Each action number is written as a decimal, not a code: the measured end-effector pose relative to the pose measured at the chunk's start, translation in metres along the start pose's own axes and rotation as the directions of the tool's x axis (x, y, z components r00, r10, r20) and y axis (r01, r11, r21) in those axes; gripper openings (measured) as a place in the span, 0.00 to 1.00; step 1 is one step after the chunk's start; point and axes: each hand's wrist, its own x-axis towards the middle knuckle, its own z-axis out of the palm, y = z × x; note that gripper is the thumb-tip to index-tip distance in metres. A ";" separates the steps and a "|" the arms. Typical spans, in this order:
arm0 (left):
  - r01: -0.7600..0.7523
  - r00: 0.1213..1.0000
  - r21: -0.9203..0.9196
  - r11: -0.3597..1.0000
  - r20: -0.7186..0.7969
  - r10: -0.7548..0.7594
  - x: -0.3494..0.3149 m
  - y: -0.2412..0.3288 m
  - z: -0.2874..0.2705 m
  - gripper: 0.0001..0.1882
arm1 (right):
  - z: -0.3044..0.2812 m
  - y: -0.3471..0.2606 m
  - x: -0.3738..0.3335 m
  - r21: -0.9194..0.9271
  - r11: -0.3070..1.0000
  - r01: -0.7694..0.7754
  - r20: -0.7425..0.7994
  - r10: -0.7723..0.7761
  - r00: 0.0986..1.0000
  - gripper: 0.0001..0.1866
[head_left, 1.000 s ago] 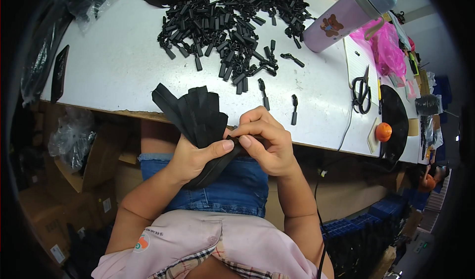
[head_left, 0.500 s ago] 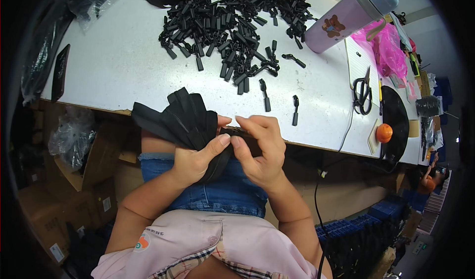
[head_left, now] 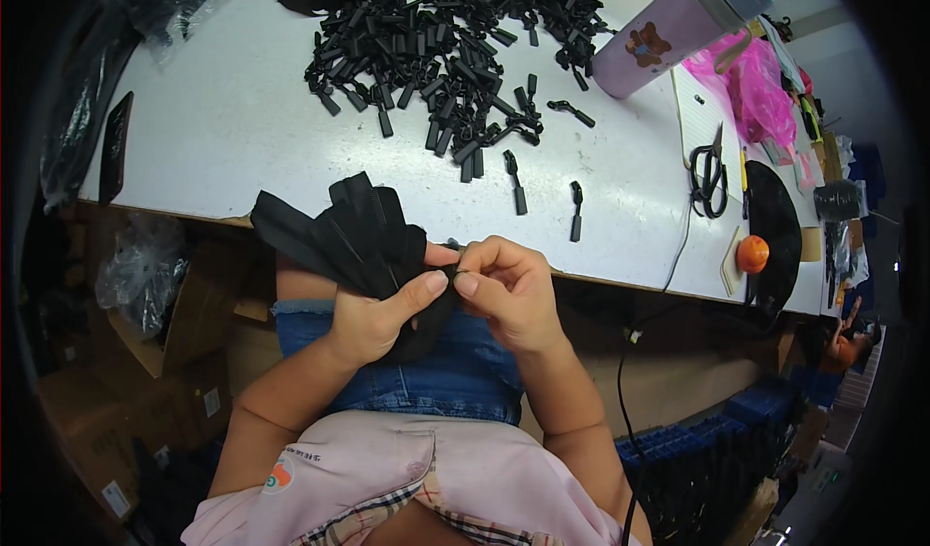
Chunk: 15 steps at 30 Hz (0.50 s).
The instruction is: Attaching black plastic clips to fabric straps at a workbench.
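Note:
A fanned bundle of black zipper tapes (head_left: 354, 236) is gripped in my left hand (head_left: 376, 321), over my lap at the table's front edge. My left thumb presses on the folded tapes. Close against it, my right hand (head_left: 513, 299) is closed in a pinch at a tape's end. Its fingertips hide most of what they hold; a small dark piece shows there. On the table beyond lies a heap of black zipper sliders (head_left: 426, 42) with long pulls. Two loose sliders, one nearer (head_left: 576, 212) and one beside it (head_left: 514, 183), lie closest to my right hand.
A lilac bottle (head_left: 659, 37) stands at the back right. Nearby are black scissors (head_left: 710, 180), an orange round fruit (head_left: 752, 253), a notepad (head_left: 695, 120) and a pink plastic bag (head_left: 751, 91). A dark phone (head_left: 116, 149) lies at left. Cardboard boxes (head_left: 116, 430) stand below.
My right index finger and thumb have come together into a tighter pinch at the tape's end. My left hand keeps its hold on the bundle. The view has shifted slightly.

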 end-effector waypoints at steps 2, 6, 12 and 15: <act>0.168 0.984 -0.008 0.986 0.054 -0.168 -0.001 0.002 -0.004 0.10 | -0.003 -0.001 0.001 0.026 0.997 -0.068 0.036 0.067 0.997 0.03; 0.127 0.990 -0.021 0.992 0.066 -0.125 0.000 -0.003 -0.004 0.10 | 0.008 0.001 -0.001 -0.040 0.999 -0.003 -0.055 0.000 0.998 0.03; 0.076 0.997 0.005 0.997 0.002 -0.076 -0.001 0.003 0.003 0.10 | 0.010 0.014 -0.004 -0.477 0.825 0.303 -0.035 -0.362 0.932 0.03; 0.058 0.998 0.054 0.997 -0.024 -0.057 -0.001 0.004 0.002 0.09 | 0.008 0.012 -0.004 -0.434 0.866 0.247 -0.001 -0.274 0.962 0.04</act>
